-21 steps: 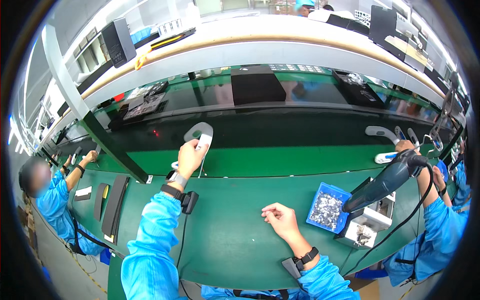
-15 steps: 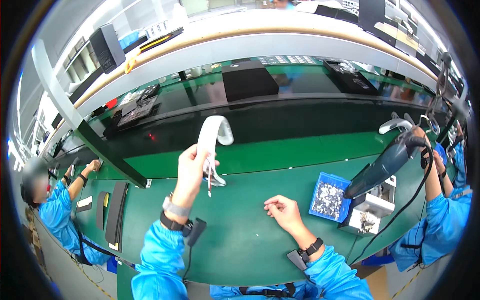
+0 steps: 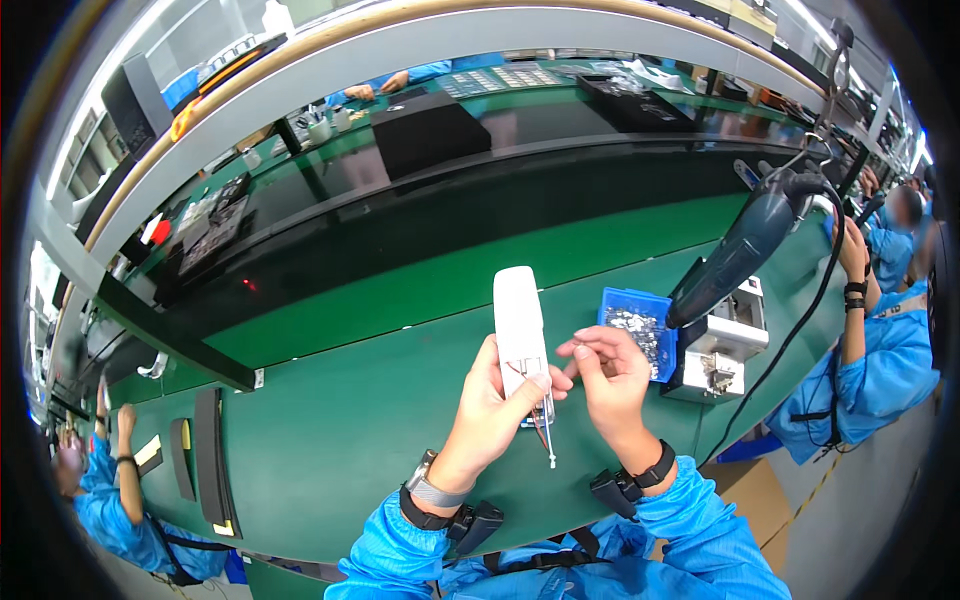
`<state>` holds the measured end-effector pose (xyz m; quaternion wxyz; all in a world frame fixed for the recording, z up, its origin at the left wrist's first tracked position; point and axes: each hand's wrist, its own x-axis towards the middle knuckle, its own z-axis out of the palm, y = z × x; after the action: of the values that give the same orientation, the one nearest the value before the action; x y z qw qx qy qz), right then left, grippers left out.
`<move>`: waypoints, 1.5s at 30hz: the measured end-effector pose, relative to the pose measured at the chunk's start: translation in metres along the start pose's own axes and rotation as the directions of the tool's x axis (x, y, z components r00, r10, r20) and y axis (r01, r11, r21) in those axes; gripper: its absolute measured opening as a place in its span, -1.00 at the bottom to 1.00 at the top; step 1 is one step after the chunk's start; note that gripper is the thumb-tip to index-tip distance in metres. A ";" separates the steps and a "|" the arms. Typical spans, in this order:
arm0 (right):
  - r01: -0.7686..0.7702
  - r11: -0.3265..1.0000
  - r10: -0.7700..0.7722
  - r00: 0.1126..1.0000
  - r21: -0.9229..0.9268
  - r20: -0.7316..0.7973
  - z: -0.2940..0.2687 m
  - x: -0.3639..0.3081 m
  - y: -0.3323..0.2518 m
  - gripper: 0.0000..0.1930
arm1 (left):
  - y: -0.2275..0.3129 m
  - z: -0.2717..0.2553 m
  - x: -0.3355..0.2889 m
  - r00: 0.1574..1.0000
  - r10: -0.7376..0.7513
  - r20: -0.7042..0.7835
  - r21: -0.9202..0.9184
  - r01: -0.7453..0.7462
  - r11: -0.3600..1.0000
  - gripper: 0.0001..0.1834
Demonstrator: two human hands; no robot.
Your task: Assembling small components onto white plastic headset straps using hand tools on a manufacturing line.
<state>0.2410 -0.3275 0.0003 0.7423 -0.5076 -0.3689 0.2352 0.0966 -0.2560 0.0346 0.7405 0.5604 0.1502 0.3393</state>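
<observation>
Dark strips [image 3: 212, 460] laid at the table's left, seemingly to keep working space free. White device [image 3: 518, 315] held above the table mid-bench, pinched between left hand's [image 3: 482, 418] thumb and fingers, apparently so its wired end faces the person. Right hand [image 3: 618, 385] just beside, fingertips bunched; whether anything is pinched cannot be told. Blue bin [image 3: 662, 347] of small parts placed just beyond, presumably for easy reach.

We're scanning from edge to edge now, and we can read no lettering, numbers or signs anywhere.
</observation>
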 end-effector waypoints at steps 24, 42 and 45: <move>0.662 0.473 -0.511 0.744 -0.582 0.431 0.003 0.001 -0.057 -0.75 | -0.010 0.006 -0.015 0.994 -0.088 0.062 -0.029 0.090 0.996 -0.47; 0.641 0.431 -0.519 0.752 -0.635 0.407 -0.001 -0.003 -0.056 -0.77 | -0.010 0.007 -0.013 0.997 -0.079 0.026 0.097 0.076 0.992 -0.61; 0.672 0.484 -0.635 0.710 -0.561 0.303 -0.012 0.001 -0.065 -0.75 | -0.004 0.011 -0.010 0.992 -0.118 0.046 0.071 0.115 0.991 -0.64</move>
<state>0.2494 -0.3579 0.0588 0.5471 -0.5412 -0.6097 -0.1902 0.0972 -0.2716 0.0326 0.7430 0.5840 0.1755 0.2760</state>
